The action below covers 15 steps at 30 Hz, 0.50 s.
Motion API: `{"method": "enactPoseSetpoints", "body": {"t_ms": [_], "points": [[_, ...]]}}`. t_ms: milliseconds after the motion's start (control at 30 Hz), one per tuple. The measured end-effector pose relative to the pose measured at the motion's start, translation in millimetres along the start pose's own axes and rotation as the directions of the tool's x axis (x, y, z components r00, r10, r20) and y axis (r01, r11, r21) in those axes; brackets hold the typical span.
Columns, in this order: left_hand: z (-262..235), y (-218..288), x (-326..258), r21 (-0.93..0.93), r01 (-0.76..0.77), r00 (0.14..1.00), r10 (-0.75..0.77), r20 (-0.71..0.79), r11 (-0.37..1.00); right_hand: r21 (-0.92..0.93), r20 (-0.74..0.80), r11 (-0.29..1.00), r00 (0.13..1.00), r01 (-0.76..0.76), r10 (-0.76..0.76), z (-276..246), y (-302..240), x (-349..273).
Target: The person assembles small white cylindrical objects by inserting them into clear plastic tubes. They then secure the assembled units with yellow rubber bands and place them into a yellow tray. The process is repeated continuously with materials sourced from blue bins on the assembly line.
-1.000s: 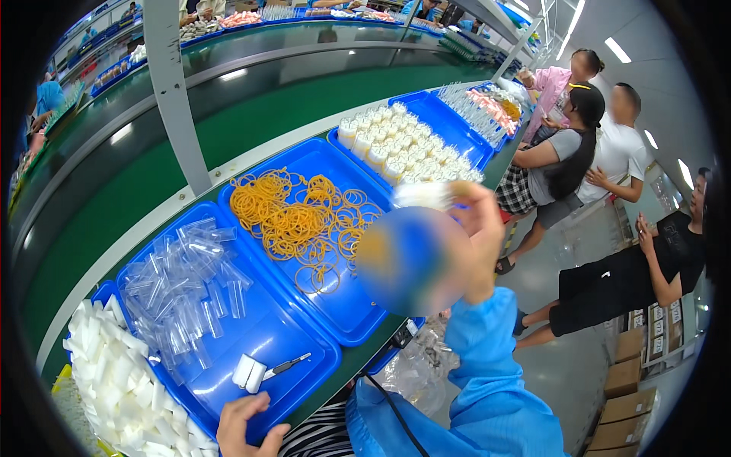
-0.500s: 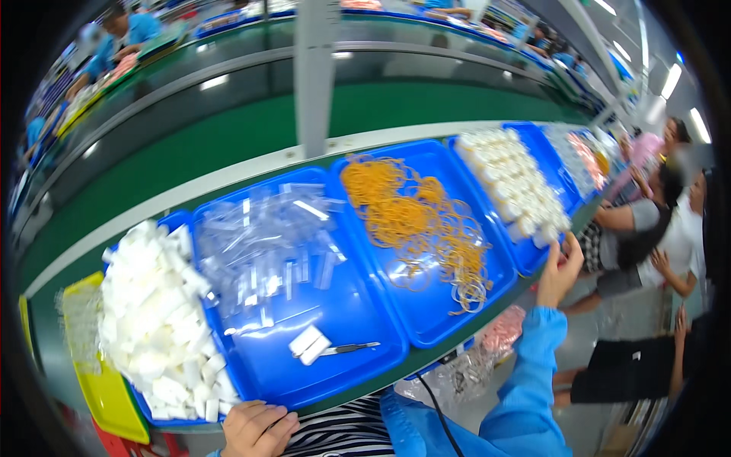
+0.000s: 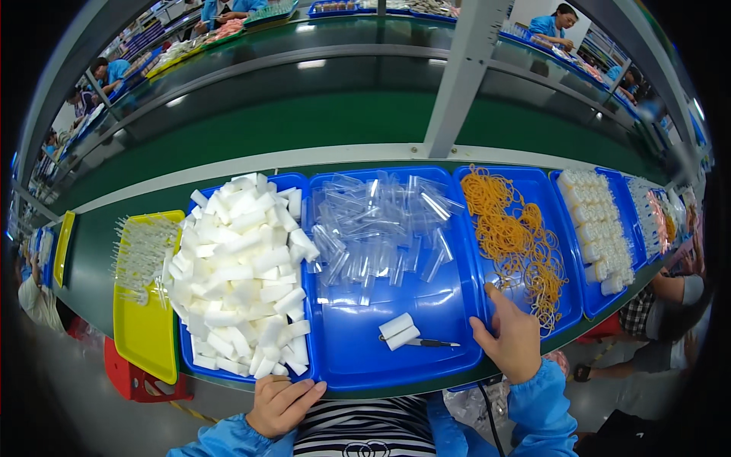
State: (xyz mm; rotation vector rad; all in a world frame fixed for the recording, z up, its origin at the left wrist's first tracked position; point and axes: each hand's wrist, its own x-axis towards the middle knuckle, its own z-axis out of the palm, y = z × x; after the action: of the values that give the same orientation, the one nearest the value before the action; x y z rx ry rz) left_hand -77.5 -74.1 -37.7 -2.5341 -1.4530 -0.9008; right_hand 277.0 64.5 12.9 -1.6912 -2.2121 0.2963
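Observation:
My left hand (image 3: 283, 405) rests at the front rim of the blue tray heaped with white foam pieces (image 3: 242, 274); its fingers are loosely bent and nothing shows in them. My right hand (image 3: 512, 339) is open, index finger and thumb apart, over the adjoining rims of two blue trays. One of these holds clear plastic sleeves (image 3: 381, 221), two white foam pieces (image 3: 399, 331) and a slim dark-and-silver tool (image 3: 434, 343), perhaps a knife or tweezers. In the other lie orange rubber bands (image 3: 499, 217), close to my right fingertips.
To the right, a blue tray carries rows of white rolls (image 3: 598, 228). A yellow tray (image 3: 145, 335) with thin clear pieces sits at left, above a red stool (image 3: 129, 373). A grey post (image 3: 461, 84) rises behind the trays. A black cable (image 3: 489, 419) hangs near my right arm. Other people work nearby.
My view has turned left. My right hand has left the tray of white rolls and come back toward the rubber bands. My left hand stays by the foam tray's front edge.

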Motion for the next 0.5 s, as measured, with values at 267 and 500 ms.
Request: {"method": "enactPoseSetpoints", "body": {"t_ms": [267,500], "points": [[-1,-6,13,-0.036,0.114,0.993,-0.115,-0.007,0.993,0.013,-0.066,1.000,0.998,-0.022,0.023,9,-7,1],[-2,-17,23,-0.088,0.090,0.996,-0.091,-0.012,0.992,0.140,-0.072,0.982,0.988,-0.126,0.137,18,-11,6]]}}
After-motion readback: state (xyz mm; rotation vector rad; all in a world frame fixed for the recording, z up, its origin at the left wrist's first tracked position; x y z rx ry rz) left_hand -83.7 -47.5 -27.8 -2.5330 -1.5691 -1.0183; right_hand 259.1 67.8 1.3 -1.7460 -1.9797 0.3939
